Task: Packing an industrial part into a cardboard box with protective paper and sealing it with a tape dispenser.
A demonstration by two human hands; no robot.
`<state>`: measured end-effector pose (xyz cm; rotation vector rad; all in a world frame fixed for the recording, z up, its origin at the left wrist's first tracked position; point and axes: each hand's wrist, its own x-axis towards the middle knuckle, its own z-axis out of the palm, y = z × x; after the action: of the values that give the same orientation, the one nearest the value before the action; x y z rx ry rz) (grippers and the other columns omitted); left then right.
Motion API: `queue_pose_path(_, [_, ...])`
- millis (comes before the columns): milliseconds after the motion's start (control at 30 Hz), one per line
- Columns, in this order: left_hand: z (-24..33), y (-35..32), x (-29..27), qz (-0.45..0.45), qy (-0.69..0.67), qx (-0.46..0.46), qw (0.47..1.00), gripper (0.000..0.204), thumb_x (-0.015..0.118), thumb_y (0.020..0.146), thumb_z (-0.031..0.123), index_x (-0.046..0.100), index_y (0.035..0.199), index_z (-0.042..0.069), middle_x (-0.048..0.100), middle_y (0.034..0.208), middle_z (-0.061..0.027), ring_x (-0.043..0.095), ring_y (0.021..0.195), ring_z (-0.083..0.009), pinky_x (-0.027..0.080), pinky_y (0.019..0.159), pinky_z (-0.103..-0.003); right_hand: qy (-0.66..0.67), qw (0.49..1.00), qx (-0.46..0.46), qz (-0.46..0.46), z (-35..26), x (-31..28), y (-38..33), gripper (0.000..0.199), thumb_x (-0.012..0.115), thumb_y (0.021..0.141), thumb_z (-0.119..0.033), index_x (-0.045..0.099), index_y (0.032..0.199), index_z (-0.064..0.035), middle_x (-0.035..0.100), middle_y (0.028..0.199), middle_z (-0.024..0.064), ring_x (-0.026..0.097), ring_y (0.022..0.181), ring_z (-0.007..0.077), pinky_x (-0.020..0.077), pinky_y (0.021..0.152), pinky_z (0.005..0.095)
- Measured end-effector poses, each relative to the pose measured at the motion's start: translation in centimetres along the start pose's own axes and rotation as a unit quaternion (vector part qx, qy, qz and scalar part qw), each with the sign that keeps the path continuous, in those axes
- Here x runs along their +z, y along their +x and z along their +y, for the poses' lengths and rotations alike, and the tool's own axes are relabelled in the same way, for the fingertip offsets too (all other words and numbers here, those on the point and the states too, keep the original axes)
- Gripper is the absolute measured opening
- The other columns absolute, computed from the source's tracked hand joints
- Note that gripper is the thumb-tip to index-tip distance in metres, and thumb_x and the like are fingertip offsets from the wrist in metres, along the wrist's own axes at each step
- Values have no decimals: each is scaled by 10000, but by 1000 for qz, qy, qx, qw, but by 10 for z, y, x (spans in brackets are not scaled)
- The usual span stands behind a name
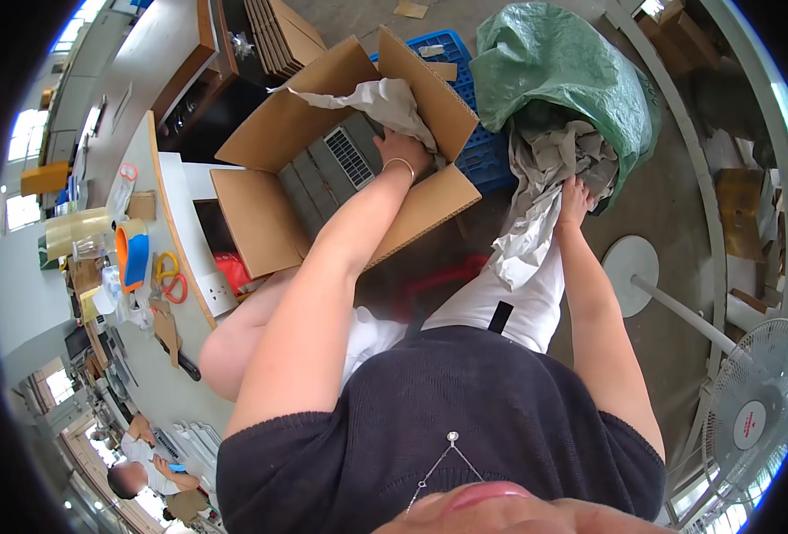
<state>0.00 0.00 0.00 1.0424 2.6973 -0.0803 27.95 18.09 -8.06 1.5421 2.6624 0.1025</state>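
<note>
An open cardboard box point(434, 206) stands in front of me. Grey slab-like pieces point(309, 182) fill it, one with a white-slotted grille point(347, 157). My left hand point(403, 153) reaches in at the box's right side, beside the grille and against a crumpled sheet of packing paper point(385, 100) draped along the far side. Most of its fingers are hidden. To the right, my right hand point(573, 203) is closed on crumpled grey packing paper point(536, 218). That paper spills from the mouth of a green plastic sack point(558, 58) over my leg.
A blue plastic crate point(483, 160) sits behind the box. At left, a workbench point(167, 347) carries orange-handled scissors point(173, 287) and a tape dispenser point(132, 256). Folded cardboard point(282, 36) leans at the back. A standing fan point(754, 409) is at right; another person point(149, 458) is at lower left.
</note>
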Motion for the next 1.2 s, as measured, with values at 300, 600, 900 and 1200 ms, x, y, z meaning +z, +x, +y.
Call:
queue_pose_path(300, [-82, -27, -58, -5, -626, -8, 780, 624, 702, 733, 371, 504, 1158, -40, 555, 1172, -113, 501, 1099, -208, 341, 963, -298, 9, 1000, 5, 17, 6, 5, -3, 142, 460, 823, -104, 504, 956, -127, 572, 989, 36, 544, 971, 233, 414, 804, 401])
queue_pose_path(600, [-56, 8, -54, 123, -723, -127, 668, 480, 588, 806, 104, 360, 1228, 101, 611, 862, -74, 584, 578, -152, 453, 502, -239, 18, 1000, -6, 23, 6, -1, -3, 165, 474, 807, -80, 494, 966, -115, 570, 1014, 42, 537, 993, 241, 406, 826, 406])
queue_pose_path(900, [-22, 0, -55, 53, -797, -56, 598, 398, 578, 814, 155, 394, 1146, 38, 518, 974, -110, 586, 590, -187, 534, 561, -313, 18, 1000, -7, 23, 6, 8, 1, 156, 479, 812, -97, 494, 966, -113, 573, 1005, 48, 544, 982, 245, 412, 822, 408])
queue_pose_path(1200, [-53, -25, 10, 62, -313, 211, 924, 205, 557, 838, 84, 539, 1004, -34, 547, 742, -126, 578, 665, -241, 536, 609, -326, 10, 1000, -3, 7, 11, 17, 5, 140, 449, 840, -129, 488, 973, -110, 573, 1025, 55, 540, 1012, 252, 410, 831, 419])
